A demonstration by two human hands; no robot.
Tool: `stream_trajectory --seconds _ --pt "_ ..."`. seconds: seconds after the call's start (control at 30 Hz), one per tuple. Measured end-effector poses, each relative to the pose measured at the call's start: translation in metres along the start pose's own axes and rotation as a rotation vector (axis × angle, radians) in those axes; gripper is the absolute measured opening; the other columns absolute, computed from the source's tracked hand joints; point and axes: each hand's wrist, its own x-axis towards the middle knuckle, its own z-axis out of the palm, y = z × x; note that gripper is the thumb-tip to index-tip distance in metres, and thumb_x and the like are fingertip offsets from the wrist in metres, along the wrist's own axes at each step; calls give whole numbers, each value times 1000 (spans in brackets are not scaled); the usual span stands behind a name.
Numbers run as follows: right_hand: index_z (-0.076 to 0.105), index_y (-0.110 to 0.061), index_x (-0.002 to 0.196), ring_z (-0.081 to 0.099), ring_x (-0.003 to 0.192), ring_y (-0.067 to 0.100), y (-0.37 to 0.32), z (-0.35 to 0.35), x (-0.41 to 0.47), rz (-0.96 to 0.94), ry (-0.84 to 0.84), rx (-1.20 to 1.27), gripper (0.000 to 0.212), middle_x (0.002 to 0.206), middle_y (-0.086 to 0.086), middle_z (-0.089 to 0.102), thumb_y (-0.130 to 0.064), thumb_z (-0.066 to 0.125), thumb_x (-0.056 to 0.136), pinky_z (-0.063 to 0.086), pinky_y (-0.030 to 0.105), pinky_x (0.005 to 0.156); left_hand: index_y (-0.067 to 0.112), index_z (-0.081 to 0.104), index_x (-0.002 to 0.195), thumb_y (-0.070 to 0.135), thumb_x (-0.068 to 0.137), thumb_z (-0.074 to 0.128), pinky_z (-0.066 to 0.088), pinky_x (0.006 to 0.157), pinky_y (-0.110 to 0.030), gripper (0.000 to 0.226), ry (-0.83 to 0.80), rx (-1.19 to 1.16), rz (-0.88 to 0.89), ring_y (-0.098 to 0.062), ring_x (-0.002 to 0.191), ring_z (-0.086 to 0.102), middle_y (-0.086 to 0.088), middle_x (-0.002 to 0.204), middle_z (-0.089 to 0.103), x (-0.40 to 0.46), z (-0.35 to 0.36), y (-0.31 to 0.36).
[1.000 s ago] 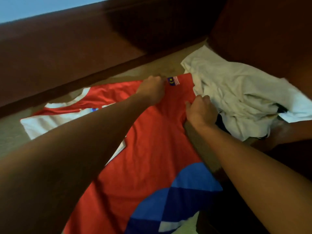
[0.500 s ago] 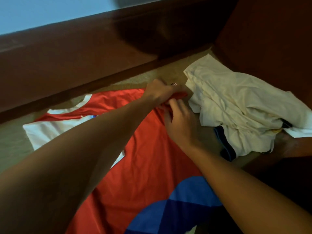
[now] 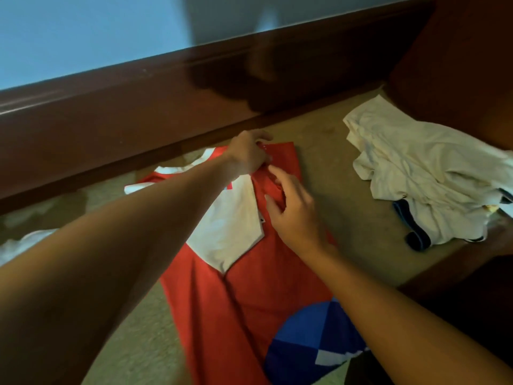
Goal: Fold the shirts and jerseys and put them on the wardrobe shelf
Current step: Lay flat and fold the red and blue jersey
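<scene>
While the red jersey (image 3: 244, 295) lies flat on the beige carpet (image 3: 347, 218), running lengthwise from the bottom centre of the frame up toward the dark wooden frame (image 3: 138, 129) at centre, I see both hands meeting at its far end. My left hand (image 3: 247, 157) sits at the upper edge, fingers curled and apparently pinching the red fabric near the top corner. My right hand (image 3: 291, 209) rests just below it, fingers bent into a bunched ridge of cloth; whether it truly grips or only presses, I cannot tell. A white sleeve panel (image 3: 230, 226) is folded inward across the chest, pointed at its lower tip. Smooth, slightly glossy material gives way to a blue-and-white diamond patch (image 3: 313, 337) at the lower right. Judging by this, the next fold runs along the long axis, and the left hand is nearer the top edge. A crumpled cream shirt pile (image 3: 416, 173) waits well apart at the right.
</scene>
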Motion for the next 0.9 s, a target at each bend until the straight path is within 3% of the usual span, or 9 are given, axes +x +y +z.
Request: stream_trajectory --seconds 0.07,0.13,0.23,0.3,0.37,0.47,0.63,0.77,0.9 --pt "57 -13 140 63 114 22 -4 5 -8 177 8 18 52 129 7 66 -20 72 90 54 37 94 23 65 128 5 91 65 54 73 -27 42 44 -70 14 -20 89 67 -4 105 69 -6 -13 -20" --pt "69 -14 121 65 96 24 -6 12 -14 276 39 -23 40 106 5 70 -29 76 84 56 41 84 24 66 126 5 94 59 54 72 -26 38 94 -108 17 -20 90 68 -4 105 70 -15 -26 -38" --pt "69 -17 87 59 74 24 -17 21 -23 192 47 -131 16 75 0 64 -30 76 80 51 43 70 25 69 112 4 95 49 62 68 -35 34 123 -199 -29 -26 82 70 -9 102 70 -29 -41 -57" --pt "63 -17 84 58 70 23 -33 24 -29 145 49 -111 14 72 -1 61 -18 76 78 46 37 63 19 69 102 -1 94 43 61 54 -45 33 142 -285 -73 -30 68 70 -12 90 69 -38 -51 -64" --pt "62 -15 87 60 69 24 -48 27 -34 66 50 -100 18 76 0 63 -8 73 74 45 36 60 14 70 100 -3 93 42 58 44 -39 33 188 -235 -58 -28 57 69 -10 83 67 -47 -61 -75" --pt "63 -14 88 61 73 23 -65 37 -44 -86 34 -155 16 81 0 63 -9 66 74 47 37 64 16 73 100 3 94 46 57 48 -33 30 270 -36 77 -29 52 67 -13 82 70 -58 -73 -96" --pt "64 -17 91 63 78 26 -83 60 -64 -149 -67 -228 11 85 0 64 -22 57 84 48 43 68 12 76 105 6 94 56 37 78 -2 23 388 142 227 -19 94 68 -3 100 76 -75 -82 -127" --pt "66 -22 110 63 95 23 -77 67 -83 -82 -241 -191 27 103 -4 68 -39 64 89 48 43 80 7 74 106 8 89 53 46 90 -34 27 402 391 250 -34 103 63 -14 109 72 -78 -81 -153" --pt "70 -19 107 62 100 25 -57 42 -114 53 -89 -227 26 106 -1 67 -36 70 88 48 44 84 7 71 99 17 81 57 42 84 -49 25 385 728 441 -42 101 55 -17 110 63 -94 -45 -132"
